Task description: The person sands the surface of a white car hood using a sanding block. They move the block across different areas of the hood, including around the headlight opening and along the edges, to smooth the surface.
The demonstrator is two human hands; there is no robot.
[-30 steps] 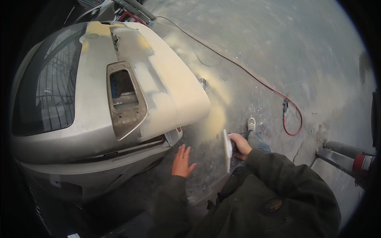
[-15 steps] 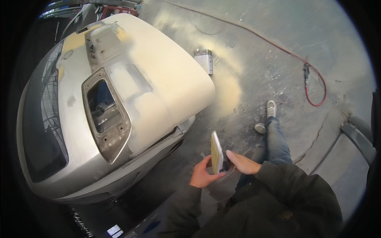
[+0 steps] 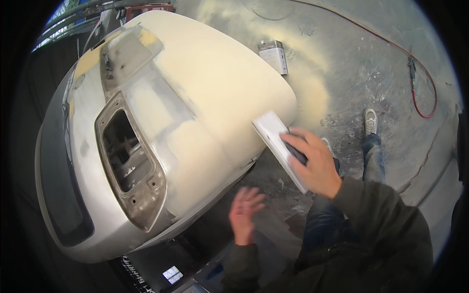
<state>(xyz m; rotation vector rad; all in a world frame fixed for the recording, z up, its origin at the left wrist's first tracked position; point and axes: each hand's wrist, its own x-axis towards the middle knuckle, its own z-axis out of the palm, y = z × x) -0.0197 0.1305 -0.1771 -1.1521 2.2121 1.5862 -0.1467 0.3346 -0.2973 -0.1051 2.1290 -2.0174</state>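
Note:
My right hand [image 3: 315,161] grips the black handle of a long white sanding block [image 3: 268,129], whose far end overlaps the rounded cream-primed corner of the car's rear body [image 3: 220,88]; I cannot tell if it touches. My left hand [image 3: 244,207], blurred, is open with spread fingers below the block, near the body's lower edge, holding nothing. The body has patches of bare metal, grey and yellow filler, a bare rectangular opening with bolt holes [image 3: 156,195] and a dark rear window [image 3: 63,176].
A metal can [image 3: 273,56] stands on the dust-stained grey floor [image 3: 342,58] beyond the body. A red air hose [image 3: 425,112] with a dark fitting lies at the right. My shoe [image 3: 370,119] is on the floor. Metal tubes and a red object [image 3: 146,9] are at the top left.
My right hand has raised the block and swung it toward the panel. My left hand, which was on the block half a second ago, has let go. The view has moved closer to the car.

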